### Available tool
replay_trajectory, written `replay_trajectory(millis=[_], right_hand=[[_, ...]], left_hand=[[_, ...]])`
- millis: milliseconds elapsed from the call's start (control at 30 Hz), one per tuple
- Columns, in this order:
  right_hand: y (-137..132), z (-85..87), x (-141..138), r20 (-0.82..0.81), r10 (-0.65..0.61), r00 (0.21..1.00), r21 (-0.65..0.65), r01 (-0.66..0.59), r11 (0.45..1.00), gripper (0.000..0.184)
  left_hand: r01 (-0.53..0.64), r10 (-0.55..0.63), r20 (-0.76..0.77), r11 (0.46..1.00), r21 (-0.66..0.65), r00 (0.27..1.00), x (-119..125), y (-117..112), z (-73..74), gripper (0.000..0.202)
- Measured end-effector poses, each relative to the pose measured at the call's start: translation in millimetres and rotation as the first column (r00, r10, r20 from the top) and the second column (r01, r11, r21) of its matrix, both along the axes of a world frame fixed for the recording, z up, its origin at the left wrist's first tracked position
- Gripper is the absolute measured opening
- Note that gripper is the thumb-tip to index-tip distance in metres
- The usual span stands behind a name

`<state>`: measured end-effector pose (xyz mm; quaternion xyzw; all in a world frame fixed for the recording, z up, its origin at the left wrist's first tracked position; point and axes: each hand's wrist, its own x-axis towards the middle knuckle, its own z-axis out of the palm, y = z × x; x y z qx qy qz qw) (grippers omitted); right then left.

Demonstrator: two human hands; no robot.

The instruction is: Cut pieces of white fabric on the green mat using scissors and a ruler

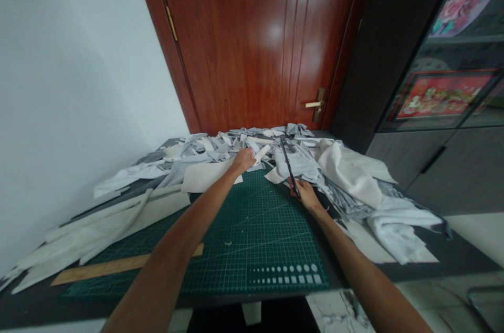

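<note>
My left hand (244, 158) is closed at the far side of the green cutting mat (252, 217), gripping a small cream fabric piece (262, 153) that sticks out to its right. My right hand (306, 194) holds a pair of dark scissors (289, 166), blades pointing away toward the door and seen nearly edge-on. Beneath my left forearm lies a flat cream fabric panel (205, 175). Grey and white fabric scraps (220, 146) are heaped just beyond both hands. How the fingers sit in the scissor handles is partly hidden.
A wooden ruler (106, 268) crosses the mat's near left, partly under my left arm. Long cream strips (129, 217) lie on the left. Crumpled white cloth (350, 175) piles up on the right. Behind the table stand a brown door (244, 44) and a dark cabinet (417, 159).
</note>
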<state>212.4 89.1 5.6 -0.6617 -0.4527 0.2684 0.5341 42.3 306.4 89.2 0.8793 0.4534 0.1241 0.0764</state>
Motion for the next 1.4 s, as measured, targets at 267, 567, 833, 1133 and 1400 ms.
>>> replay_trajectory(millis=[267,567,833,1133,1400], right_hand=[[-6,12.1,-9,0.432,-0.105,0.896,-0.196,0.207,0.959,0.050],[-17,22.8,-19,0.694,-0.025,0.720,-0.317,0.336,0.887,0.045],[-24,28.1,-25,0.782,-0.027,0.622,-0.285,0.397,0.872,0.042],[-22,34.8,-43,0.825,0.016,0.565,-0.287,0.394,0.873,0.034],[-5,48.1,-46,0.828,-0.006,0.560,-0.150,0.231,0.961,0.040]], left_hand=[[0.052,-0.052,-0.010,0.999,0.005,0.999,-13,2,-8.9,0.034],[-0.094,0.094,0.019,0.995,-0.028,0.995,18,-10,-24.1,0.040],[-0.127,0.165,0.312,0.982,-0.137,0.936,-14,1,27.0,0.030],[0.194,0.087,0.607,0.904,-0.382,0.790,-67,-85,-34.2,0.037],[0.369,0.155,0.655,0.721,-0.587,0.739,-87,-103,-55.9,0.031]])
